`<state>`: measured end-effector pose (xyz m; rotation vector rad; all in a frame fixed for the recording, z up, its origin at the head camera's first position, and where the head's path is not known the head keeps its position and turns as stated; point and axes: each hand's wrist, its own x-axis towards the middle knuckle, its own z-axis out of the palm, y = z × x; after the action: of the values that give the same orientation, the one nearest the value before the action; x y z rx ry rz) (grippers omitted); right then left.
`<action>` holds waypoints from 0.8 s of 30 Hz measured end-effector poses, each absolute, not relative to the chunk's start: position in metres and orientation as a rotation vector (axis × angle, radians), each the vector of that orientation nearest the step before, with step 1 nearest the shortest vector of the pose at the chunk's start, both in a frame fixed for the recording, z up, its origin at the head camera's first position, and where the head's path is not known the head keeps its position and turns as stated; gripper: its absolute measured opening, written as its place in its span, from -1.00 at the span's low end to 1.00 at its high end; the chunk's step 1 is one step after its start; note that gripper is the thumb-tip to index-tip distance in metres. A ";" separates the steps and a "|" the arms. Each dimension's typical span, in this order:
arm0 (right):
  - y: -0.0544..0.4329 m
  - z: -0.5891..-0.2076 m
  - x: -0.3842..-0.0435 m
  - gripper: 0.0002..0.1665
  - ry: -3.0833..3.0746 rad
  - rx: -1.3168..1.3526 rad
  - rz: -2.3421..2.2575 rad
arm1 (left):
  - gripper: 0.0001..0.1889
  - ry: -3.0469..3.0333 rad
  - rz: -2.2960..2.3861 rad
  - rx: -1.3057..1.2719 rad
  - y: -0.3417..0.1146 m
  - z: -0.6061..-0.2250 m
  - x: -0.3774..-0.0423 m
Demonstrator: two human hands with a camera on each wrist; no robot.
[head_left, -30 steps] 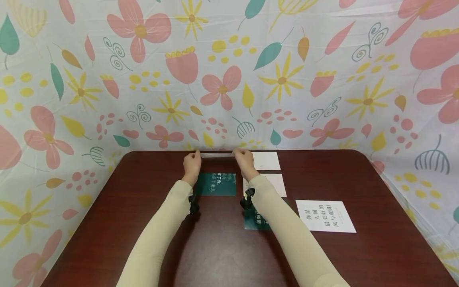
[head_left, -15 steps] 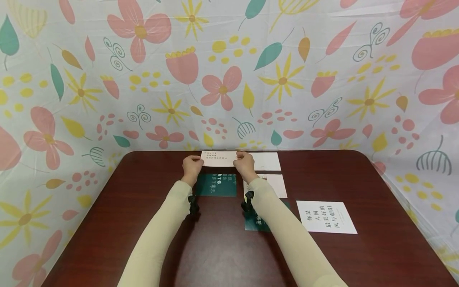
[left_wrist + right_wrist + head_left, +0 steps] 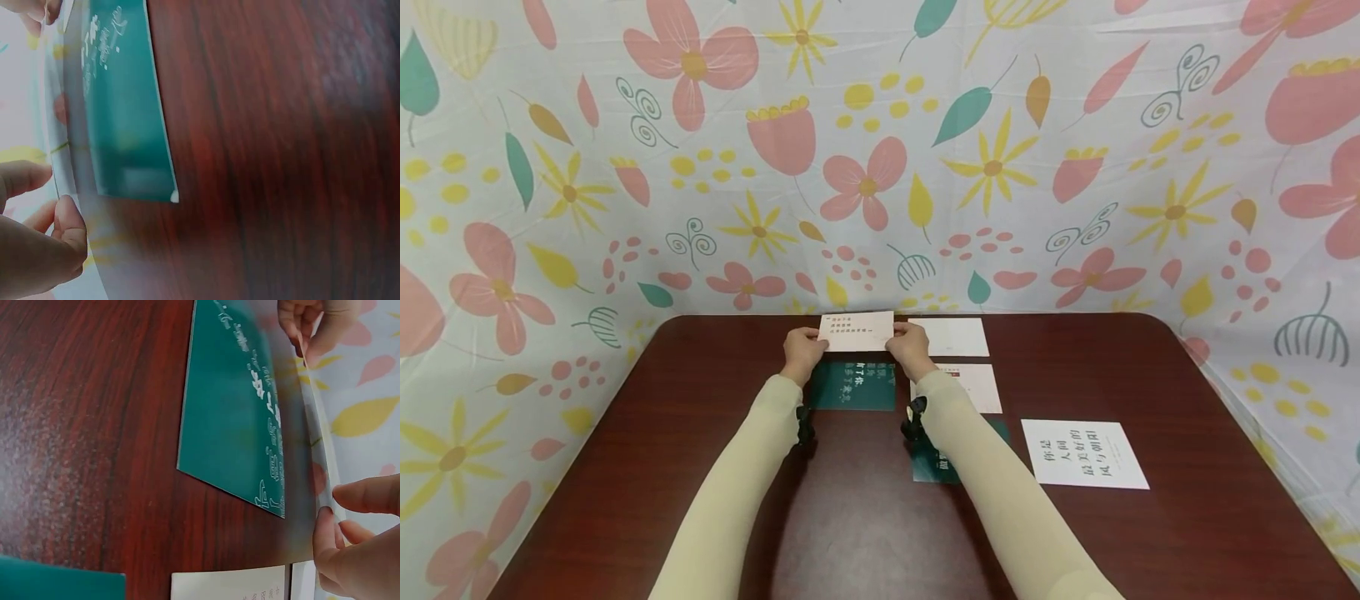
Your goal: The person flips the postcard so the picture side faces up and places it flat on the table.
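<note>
Both hands hold a pale card [image 3: 857, 332] with printed lines at the table's far edge, its face tilted toward the head camera. My left hand [image 3: 802, 353] pinches its left end between thumb and fingers. At the other end, my right hand [image 3: 911, 348] pinches the card the same way. Seen nearly edge-on in the left wrist view, the card [image 3: 56, 137] stands raised off the tabletop. Just in front of it lies a green card [image 3: 853, 387] with white writing, flat on the table.
A plain white card [image 3: 957, 337] lies beside the right hand. Under the right forearm are a pale card [image 3: 979, 388] and another green card [image 3: 928, 469], both partly hidden. A white lettered card [image 3: 1084, 453] lies farther right on the dark red table [image 3: 700, 433]. Flowered cloth [image 3: 865, 150] hangs behind.
The held card was almost edge-on to the head camera; its printed face has tipped into view and now stands slightly more upright than half a second ago. Both hands keep their grip.
</note>
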<state>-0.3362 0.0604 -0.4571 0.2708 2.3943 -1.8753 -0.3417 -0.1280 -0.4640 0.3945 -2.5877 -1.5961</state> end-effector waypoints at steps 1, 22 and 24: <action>0.060 -0.457 -0.336 -0.38 2.400 0.263 -1.869 | -0.61 -2.604 -1.584 0.380 -0.128 -0.464 -0.342; 0.051 -0.477 -0.344 -0.39 2.769 0.130 -1.407 | -0.60 -2.794 -1.254 0.239 -0.127 -0.475 -0.347; 0.051 -0.476 -0.344 -0.40 2.785 0.111 -1.384 | -0.60 -2.800 -1.229 0.237 -0.126 -0.475 -0.348</action>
<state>-0.3442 0.0513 -0.4765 0.1105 2.7850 -1.3837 -0.3478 -0.1262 -0.4751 0.2373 -2.7996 -1.2286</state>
